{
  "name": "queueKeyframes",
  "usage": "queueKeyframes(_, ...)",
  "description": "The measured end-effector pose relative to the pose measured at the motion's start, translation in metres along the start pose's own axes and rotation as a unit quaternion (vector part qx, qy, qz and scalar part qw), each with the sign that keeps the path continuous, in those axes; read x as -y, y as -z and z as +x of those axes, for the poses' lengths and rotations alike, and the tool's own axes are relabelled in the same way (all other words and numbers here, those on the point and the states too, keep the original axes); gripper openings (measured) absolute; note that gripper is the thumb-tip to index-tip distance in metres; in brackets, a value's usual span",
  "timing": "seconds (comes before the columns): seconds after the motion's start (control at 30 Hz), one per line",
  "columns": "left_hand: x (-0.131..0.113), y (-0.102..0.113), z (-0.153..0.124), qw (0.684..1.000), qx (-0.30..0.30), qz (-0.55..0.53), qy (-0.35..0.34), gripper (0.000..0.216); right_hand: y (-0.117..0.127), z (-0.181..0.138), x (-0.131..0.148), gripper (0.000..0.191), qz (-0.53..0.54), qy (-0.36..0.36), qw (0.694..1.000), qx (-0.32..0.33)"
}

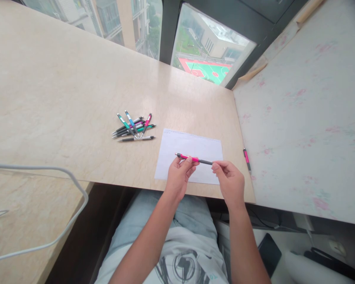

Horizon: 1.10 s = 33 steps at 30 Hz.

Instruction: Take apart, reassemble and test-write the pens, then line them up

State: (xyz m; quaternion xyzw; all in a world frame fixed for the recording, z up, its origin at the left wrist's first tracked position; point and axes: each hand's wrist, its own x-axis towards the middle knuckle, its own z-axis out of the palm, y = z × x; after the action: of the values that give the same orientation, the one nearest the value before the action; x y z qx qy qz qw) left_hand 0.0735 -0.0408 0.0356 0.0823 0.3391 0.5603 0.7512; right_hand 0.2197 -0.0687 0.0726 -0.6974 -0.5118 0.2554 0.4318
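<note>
I hold the pink pen (202, 161) above the paper (192, 141), right of the pile of pens (133, 128). My left hand (179, 175) pinches its pink part; my right hand (232, 179) pinches the dark right end. It should be light and stiff, perhaps slick along the pink, so the dark part seems the surer hold.

Fingers of the right hand (230, 179) cover the tip of the held pink pen (205, 161); the left hand (178, 175) hides part of its barrel and (along with the pen) some of the paper (195, 141) near the tabletop's (77, 98) front edge. Handwriting (180, 132) there is too small to read. Overlapping pens (126, 125) partly bury one another. The picture's borders cut off the white cable (47, 167).
</note>
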Motion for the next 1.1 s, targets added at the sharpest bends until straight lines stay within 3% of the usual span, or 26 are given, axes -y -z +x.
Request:
queueKeyframes(0.33,0.0003,-0.0009,-0.0006,1.000,-0.003,-0.006,-0.005,0.026,0.0020,-0.0018,0.0022,0.027,-0.083,0.092,0.992,-0.003)
queueKeyframes(0.6,-0.0013,-0.0008,-0.0013,1.000,0.028,0.014,0.002,0.029,0.0042,-0.0026,0.0018,0.049,-0.093,0.041,0.995,0.004)
queueKeyframes(0.83,-0.0020,0.0007,0.0003,1.000,0.011,0.019,-0.004,0.029,0.0011,-0.0025,-0.0001,0.026,-0.038,0.060,0.996,0.055)
queueKeyframes(1.0,-0.0007,0.0013,0.0002,0.999,0.031,0.018,0.000,0.029,0.0023,-0.0022,0.0000,0.042,-0.079,0.052,0.994,0.055)
queueKeyframes(1.1,-0.0008,0.0011,-0.0002,0.999,0.031,0.019,-0.001,0.028,0.0026,-0.0017,-0.0001,0.036,-0.049,0.053,0.995,0.072)
